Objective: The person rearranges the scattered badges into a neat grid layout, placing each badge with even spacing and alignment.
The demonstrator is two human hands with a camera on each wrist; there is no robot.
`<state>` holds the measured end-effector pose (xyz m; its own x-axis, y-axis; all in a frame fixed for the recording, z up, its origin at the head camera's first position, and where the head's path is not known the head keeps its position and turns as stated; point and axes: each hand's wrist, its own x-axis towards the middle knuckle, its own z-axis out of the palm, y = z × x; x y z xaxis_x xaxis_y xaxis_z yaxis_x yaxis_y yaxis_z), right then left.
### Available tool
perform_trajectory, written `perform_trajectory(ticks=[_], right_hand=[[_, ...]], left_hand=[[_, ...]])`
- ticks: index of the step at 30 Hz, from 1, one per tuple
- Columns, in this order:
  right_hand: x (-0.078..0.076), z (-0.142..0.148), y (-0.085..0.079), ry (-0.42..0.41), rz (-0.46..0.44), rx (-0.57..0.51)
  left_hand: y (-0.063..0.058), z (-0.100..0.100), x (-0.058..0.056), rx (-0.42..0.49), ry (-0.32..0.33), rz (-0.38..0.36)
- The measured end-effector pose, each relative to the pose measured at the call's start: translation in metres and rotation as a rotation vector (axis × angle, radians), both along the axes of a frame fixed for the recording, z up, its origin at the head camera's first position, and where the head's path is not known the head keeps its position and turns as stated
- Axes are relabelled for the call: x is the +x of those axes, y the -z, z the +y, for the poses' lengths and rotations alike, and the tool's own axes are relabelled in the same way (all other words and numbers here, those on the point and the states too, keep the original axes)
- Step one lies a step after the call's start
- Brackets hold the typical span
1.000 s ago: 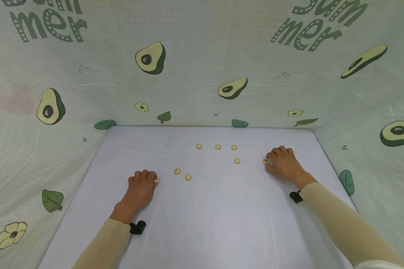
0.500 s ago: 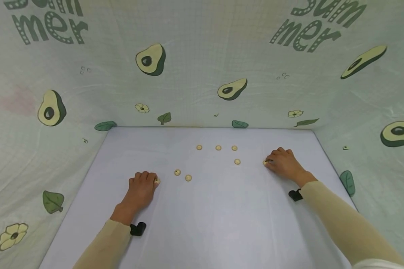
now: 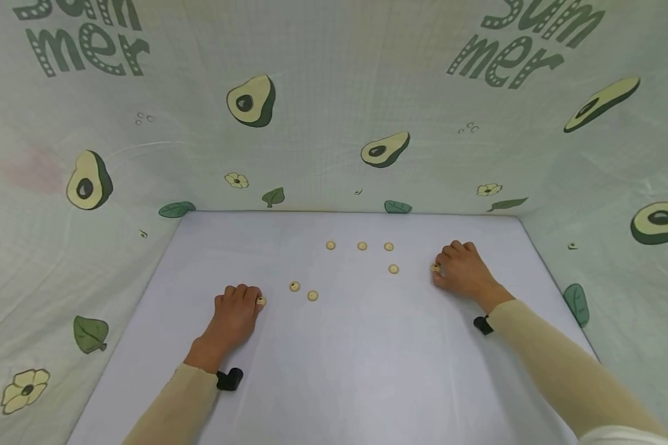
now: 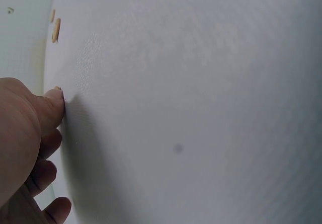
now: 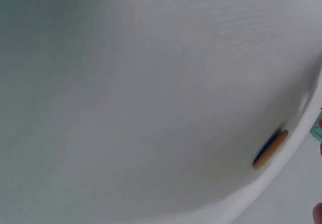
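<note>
In the head view my left hand (image 3: 236, 315) pinches a small round wooden disc (image 3: 261, 301) with a dark mark, at the left of the white board. The left wrist view shows the thumb (image 4: 50, 108) against it, with only a sliver of the disc (image 4: 58, 88) showing. At the right, my right hand (image 3: 463, 270) holds another wooden disc (image 3: 435, 267) between thumb and fingers, partly covered by them. Just left of that hand lies a loose disc (image 3: 393, 269). The right wrist view catches only bits of fingers at its right edge, plus a disc (image 5: 270, 149) on the board.
Two discs lie right of the left hand, one with a dark spot (image 3: 294, 286) and one plain (image 3: 312, 296). A row of three, including the middle disc (image 3: 362, 246), lies farther back. Avocado-printed cloth (image 3: 317, 123) surrounds the white board (image 3: 356, 371).
My right hand has shifted slightly left with its disc. The left hand keeps its place on the board with its disc. The head view has tilted a little.
</note>
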<state>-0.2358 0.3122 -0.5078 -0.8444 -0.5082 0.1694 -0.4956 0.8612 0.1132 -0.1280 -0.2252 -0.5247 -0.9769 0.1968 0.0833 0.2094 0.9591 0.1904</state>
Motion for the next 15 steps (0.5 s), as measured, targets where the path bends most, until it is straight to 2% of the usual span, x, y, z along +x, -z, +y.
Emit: perform_trajectory(ticks=[8,15], right_hand=[[-0.002,-0.023,-0.006,-0.024,0.019,0.054],[-0.005,-0.044,-0.012,-0.052,0.035,0.052]], left_hand=[[0.001,0.0,-0.001,0.004,-0.017,-0.024],[0.001,0.001,-0.001,0.015,-0.024,-0.03]])
